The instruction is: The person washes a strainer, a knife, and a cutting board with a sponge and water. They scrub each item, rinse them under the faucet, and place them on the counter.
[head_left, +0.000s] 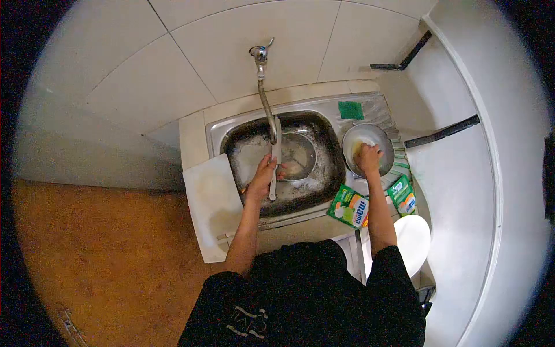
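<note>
My left hand [264, 179] is closed round a long, narrow, pale utensil [274, 188], which looks like a knife, held upright in view over the sink under the tap's hose. Its exact kind is hard to make out. On the right, my right hand [369, 158] reaches into a round metal bowl [384, 139] on the drainboard. Its fingers are bunched on a yellowish sponge [357, 151], partly hidden by the hand. A round pan or lid [303, 153] lies in the sink basin [329, 136], below the utensil.
A tap [260, 55] with a flexible hose hangs over the sink. A white cutting board [211, 194] lies at the left edge. Green scouring pad [350, 110], two green "mama" packets [348, 207] and a white plate [413, 243] are on the right. A wall stands close at right.
</note>
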A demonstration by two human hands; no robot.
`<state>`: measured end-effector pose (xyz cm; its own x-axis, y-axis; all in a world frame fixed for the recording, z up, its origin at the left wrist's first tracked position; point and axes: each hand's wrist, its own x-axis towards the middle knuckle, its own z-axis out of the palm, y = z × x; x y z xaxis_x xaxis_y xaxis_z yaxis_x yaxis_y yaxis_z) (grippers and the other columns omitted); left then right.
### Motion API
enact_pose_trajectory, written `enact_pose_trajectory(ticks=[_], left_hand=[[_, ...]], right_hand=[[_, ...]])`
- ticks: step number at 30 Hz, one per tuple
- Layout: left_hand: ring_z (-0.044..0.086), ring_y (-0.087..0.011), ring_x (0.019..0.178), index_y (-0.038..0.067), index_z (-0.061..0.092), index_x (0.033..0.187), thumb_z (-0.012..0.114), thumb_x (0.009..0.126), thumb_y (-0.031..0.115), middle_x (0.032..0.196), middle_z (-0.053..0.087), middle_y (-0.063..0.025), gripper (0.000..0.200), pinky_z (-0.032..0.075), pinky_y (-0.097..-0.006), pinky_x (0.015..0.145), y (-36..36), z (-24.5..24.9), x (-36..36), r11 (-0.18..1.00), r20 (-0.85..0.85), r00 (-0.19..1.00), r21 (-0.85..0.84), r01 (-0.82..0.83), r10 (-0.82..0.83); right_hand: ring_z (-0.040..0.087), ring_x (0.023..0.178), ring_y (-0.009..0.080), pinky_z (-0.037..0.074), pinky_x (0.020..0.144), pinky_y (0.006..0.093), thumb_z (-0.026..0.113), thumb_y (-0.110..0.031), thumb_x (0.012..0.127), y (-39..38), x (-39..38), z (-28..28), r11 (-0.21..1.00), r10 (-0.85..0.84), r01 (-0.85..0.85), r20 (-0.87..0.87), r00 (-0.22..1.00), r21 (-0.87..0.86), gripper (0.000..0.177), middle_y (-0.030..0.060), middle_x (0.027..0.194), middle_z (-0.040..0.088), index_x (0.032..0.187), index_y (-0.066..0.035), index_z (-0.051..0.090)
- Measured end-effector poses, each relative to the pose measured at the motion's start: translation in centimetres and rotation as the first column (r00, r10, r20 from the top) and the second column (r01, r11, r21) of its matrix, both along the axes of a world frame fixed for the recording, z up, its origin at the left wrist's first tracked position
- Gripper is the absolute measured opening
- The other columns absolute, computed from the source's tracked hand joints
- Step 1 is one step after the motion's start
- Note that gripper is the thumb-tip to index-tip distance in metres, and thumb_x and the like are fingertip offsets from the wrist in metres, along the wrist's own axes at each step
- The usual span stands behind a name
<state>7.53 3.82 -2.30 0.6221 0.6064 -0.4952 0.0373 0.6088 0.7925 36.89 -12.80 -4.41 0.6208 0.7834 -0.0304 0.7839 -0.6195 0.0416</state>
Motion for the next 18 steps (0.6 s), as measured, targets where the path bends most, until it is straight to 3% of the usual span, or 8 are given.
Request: enact_pose_trajectory(ticks=[3, 5, 6, 8, 11, 15, 17, 18], left_hand=[[0.052, -0.0112, 0.059, 0.006, 0.037, 0.111, 0.039, 0.089, 0.018, 0.077, 0.056, -0.0069, 0.025, 0.045, -0.0241, 0.051, 0.3, -0.8, -0.2, 0.999, -0.063, 0.997, 0.012, 0.037, -0.036], [0.052, -0.0108, 0.059, 0.006, 0.037, 0.110, 0.040, 0.088, 0.017, 0.077, 0.056, -0.0066, 0.025, 0.043, -0.0236, 0.050, 0.2, -1.0, -0.6, 0.999, -0.051, 0.998, 0.017, 0.043, -0.042], [0.051, -0.0104, 0.059, 0.007, 0.036, 0.110, 0.040, 0.087, 0.016, 0.076, 0.056, -0.0064, 0.025, 0.042, -0.0231, 0.050, 0.0, -1.0, -0.8, 0.998, -0.037, 0.998, 0.022, 0.055, -0.054], [0.051, -0.0101, 0.059, 0.007, 0.037, 0.109, 0.041, 0.087, 0.015, 0.077, 0.056, -0.0061, 0.024, 0.041, -0.0226, 0.049, -0.1, -0.7, -1.2, 0.999, -0.025, 0.999, 0.017, 0.045, -0.044], [0.049, -0.0093, 0.059, 0.008, 0.037, 0.106, 0.041, 0.086, 0.015, 0.078, 0.055, -0.0057, 0.021, 0.038, -0.0218, 0.047, -0.2, -1.5, -1.8, 0.999, 0.010, 0.999, 0.004, 0.048, -0.048], [0.045, -0.0083, 0.057, 0.008, 0.038, 0.101, 0.042, 0.087, 0.017, 0.078, 0.054, -0.0049, 0.016, 0.036, -0.0210, 0.045, -0.2, -1.4, -1.5, 0.998, -0.003, 0.998, -0.007, 0.064, -0.064], [0.045, -0.0082, 0.056, 0.008, 0.038, 0.099, 0.042, 0.088, 0.018, 0.077, 0.053, -0.0048, 0.016, 0.036, -0.0208, 0.045, -0.5, -0.3, -1.3, 0.998, -0.009, 0.999, -0.019, 0.053, -0.053], [0.044, -0.0081, 0.054, 0.009, 0.038, 0.098, 0.042, 0.088, 0.019, 0.075, 0.053, -0.0046, 0.015, 0.036, -0.0205, 0.045, -0.6, 0.0, -1.1, 0.999, -0.013, 0.999, -0.028, 0.030, -0.031]], right_hand=[[0.047, 0.096, 0.0301, 0.029, 0.079, 0.0550, 0.063, -0.027, 0.065, 0.1, -1.1, 0.9, 0.987, -0.081, 0.086, -0.044, 0.996, 0.136, 0.034, 0.0111, 0.088, 0.057, 0.091, -0.007, 0.053], [0.052, 0.085, 0.0301, 0.036, 0.076, 0.0496, 0.062, -0.025, 0.068, 0.2, -1.5, 1.5, 0.892, -0.228, 0.267, -0.146, 0.963, 0.365, 0.032, 0.0123, 0.086, 0.057, 0.090, -0.004, 0.052], [0.052, 0.085, 0.0301, 0.036, 0.076, 0.0496, 0.062, -0.025, 0.068, 0.2, -1.5, 1.7, 0.893, -0.225, 0.264, -0.147, 0.963, 0.364, 0.032, 0.0123, 0.086, 0.057, 0.090, -0.004, 0.052], [0.055, 0.077, 0.0302, 0.042, 0.069, 0.0408, 0.060, -0.019, 0.071, -0.2, -1.0, 1.9, 0.669, -0.156, 0.457, -0.491, 0.857, 0.586, 0.027, 0.0143, 0.083, 0.057, 0.091, -0.003, 0.050], [0.057, 0.074, 0.0302, 0.044, 0.062, 0.0349, 0.058, -0.015, 0.073, -0.4, -0.3, 0.8, 0.532, 0.033, 0.332, -0.410, 0.911, 0.779, 0.026, 0.0165, 0.078, 0.057, 0.093, -0.002, 0.048], [0.056, 0.078, 0.0323, 0.044, 0.066, 0.0387, 0.056, -0.014, 0.075, -0.8, 0.7, -0.5, 0.659, -0.025, 0.353, -0.450, 0.893, 0.664, 0.027, 0.0183, 0.081, 0.057, 0.098, -0.003, 0.046], [0.055, 0.077, 0.0356, 0.043, 0.066, 0.0414, 0.056, -0.012, 0.072, -1.1, 1.4, -1.1, 0.837, -0.009, 0.187, -0.329, 0.944, 0.514, 0.031, 0.0188, 0.083, 0.055, 0.100, -0.005, 0.046], [0.055, 0.077, 0.0356, 0.043, 0.066, 0.0414, 0.056, -0.012, 0.072, -1.6, 1.5, -1.4, 0.836, -0.016, 0.192, -0.327, 0.945, 0.514, 0.031, 0.0188, 0.083, 0.055, 0.100, -0.005, 0.046]])
